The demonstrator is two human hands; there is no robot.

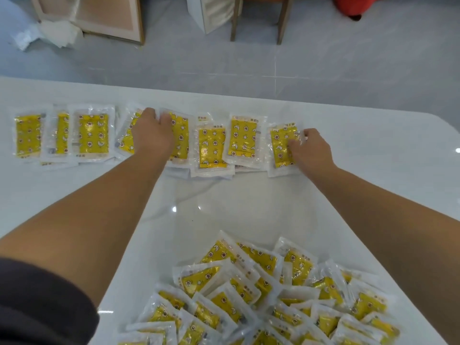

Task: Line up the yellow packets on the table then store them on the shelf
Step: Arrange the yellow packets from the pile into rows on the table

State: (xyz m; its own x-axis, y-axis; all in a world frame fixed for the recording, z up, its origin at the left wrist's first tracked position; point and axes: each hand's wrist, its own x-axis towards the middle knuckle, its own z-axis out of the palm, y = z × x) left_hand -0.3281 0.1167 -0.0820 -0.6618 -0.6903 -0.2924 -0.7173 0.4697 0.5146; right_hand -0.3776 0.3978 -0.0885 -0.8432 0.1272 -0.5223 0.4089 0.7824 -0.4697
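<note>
On table (249,195), packet heap (261,295) nearside, chair (282,21) beyond

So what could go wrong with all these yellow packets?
The row of yellow packets overlaps in places, so the left hand resting there may knock neighbours crooked. The right hand holds the end packet slightly tilted; it could land out of line. The loose pile of packets is heaped and may slide apart.
</note>
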